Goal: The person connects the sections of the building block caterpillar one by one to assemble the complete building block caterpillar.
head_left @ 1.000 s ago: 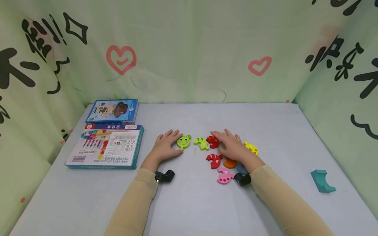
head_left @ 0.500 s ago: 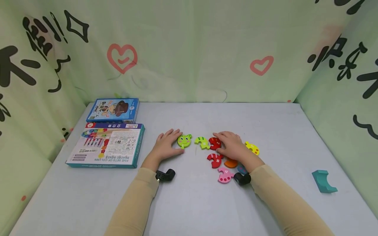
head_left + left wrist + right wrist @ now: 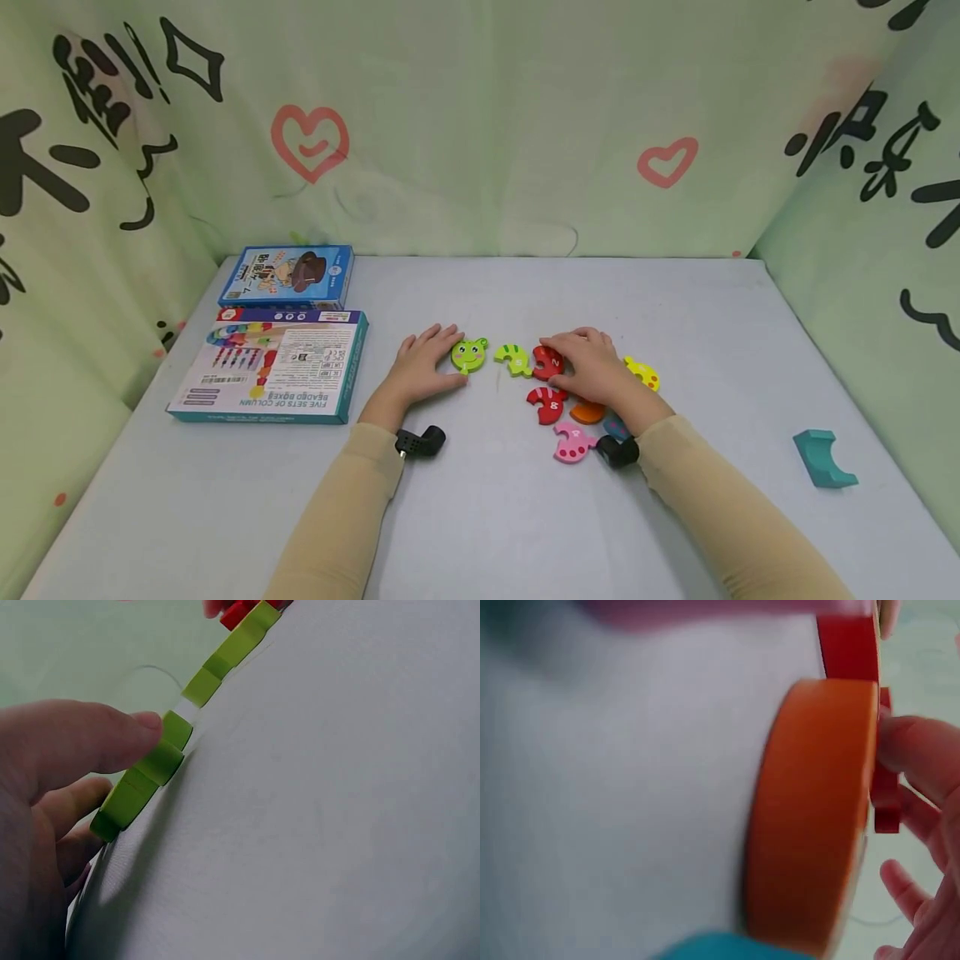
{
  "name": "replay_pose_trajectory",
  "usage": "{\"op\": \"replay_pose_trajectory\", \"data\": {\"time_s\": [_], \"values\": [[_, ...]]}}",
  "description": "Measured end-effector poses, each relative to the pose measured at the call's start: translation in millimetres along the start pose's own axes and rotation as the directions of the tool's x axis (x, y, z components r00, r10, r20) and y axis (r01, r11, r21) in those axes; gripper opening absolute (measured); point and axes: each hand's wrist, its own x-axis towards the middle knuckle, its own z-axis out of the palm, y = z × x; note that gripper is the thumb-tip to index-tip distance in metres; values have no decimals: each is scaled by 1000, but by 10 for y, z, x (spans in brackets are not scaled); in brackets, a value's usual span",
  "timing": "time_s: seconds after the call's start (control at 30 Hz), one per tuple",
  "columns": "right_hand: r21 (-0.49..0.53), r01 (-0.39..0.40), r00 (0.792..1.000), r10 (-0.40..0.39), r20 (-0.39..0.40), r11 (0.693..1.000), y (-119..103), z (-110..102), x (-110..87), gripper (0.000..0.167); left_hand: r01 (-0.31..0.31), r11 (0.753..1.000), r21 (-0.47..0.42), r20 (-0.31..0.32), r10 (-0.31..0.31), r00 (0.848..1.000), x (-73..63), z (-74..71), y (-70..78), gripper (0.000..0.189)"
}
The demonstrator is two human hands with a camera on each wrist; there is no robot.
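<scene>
My left hand [image 3: 422, 368] holds a green puzzle piece with a smiling frog-like face [image 3: 468, 357] between thumb and fingers, flat on the table. In the left wrist view the thumb presses against the edge of this face piece [image 3: 142, 776]. A green striped piece [image 3: 513, 360] lies just right of it. My right hand [image 3: 596, 368] pinches a red number piece [image 3: 548, 363], thumb at the near side and index finger at the far side. Below that hand lie another red piece [image 3: 547, 405], an orange piece [image 3: 587, 412] and a pink spotted piece [image 3: 573, 443].
A blue piece [image 3: 617, 427] is partly hidden by the right wrist camera, and a yellow spotted piece [image 3: 642, 375] shows beyond the right wrist. Two boxes, a blue one [image 3: 288, 275] and a white-and-teal one [image 3: 277, 367], lie at the left. A teal curved block [image 3: 825, 460] stands far right.
The fingers of my right hand have drawn together around the red number piece, which has shifted slightly right, away from the green striped piece. My left hand stays at the face piece.
</scene>
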Motion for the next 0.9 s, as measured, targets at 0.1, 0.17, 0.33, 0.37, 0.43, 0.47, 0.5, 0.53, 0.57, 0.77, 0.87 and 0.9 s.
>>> {"op": "replay_pose_trajectory", "data": {"time_s": [0.1,0.17,0.33,0.37,0.43,0.47,0.5,0.53,0.57,0.77,0.87,0.9], "values": [[-16,18,1000,-19,-21,1000,-91,-49,-33,66,-4,1000,-3,-1,4,1000,-5,-2,-2,73],[-25,30,999,-31,-35,999,-184,-77,-51,66,-4,1000,-7,-2,4,1000,-8,-7,-2,73],[-5,73,994,-74,-84,997,-477,-66,-93,67,-4,1000,-17,-2,4,1000,-8,-9,-7,72],[13,79,993,-78,-89,997,-535,-54,-103,67,-6,1000,-18,-2,6,1000,-7,-6,-9,72],[47,79,993,-74,-94,996,-645,-20,-117,67,-6,1000,-15,-1,6,1000,-6,-2,-14,72],[69,74,993,-67,-96,995,-694,1,-119,67,-7,1000,-16,-1,7,1000,-8,-2,-14,71],[93,66,994,-57,-97,993,-740,23,-119,66,-9,1000,-18,-3,9,1000,-10,-1,-15,70],[125,57,994,-45,-96,991,-781,48,-117,65,-12,1000,-18,-5,12,1000,-12,-2,-15,70],[158,43,995,-28,-95,987,-818,73,-112,63,-15,1000,-17,-8,15,1000,-14,-2,-15,69],[351,-76,991,109,-76,933,-971,229,-53,61,-32,999,-19,-13,32,999,-28,-19,-3,68],[407,-128,985,163,-53,904,-1021,281,-20,62,-30,999,-17,-14,29,999,-35,-25,2,68],[420,-141,984,175,-43,897,-1036,294,-12,62,-28,999,-18,-14,27,1000,-38,-28,4,68]]}}
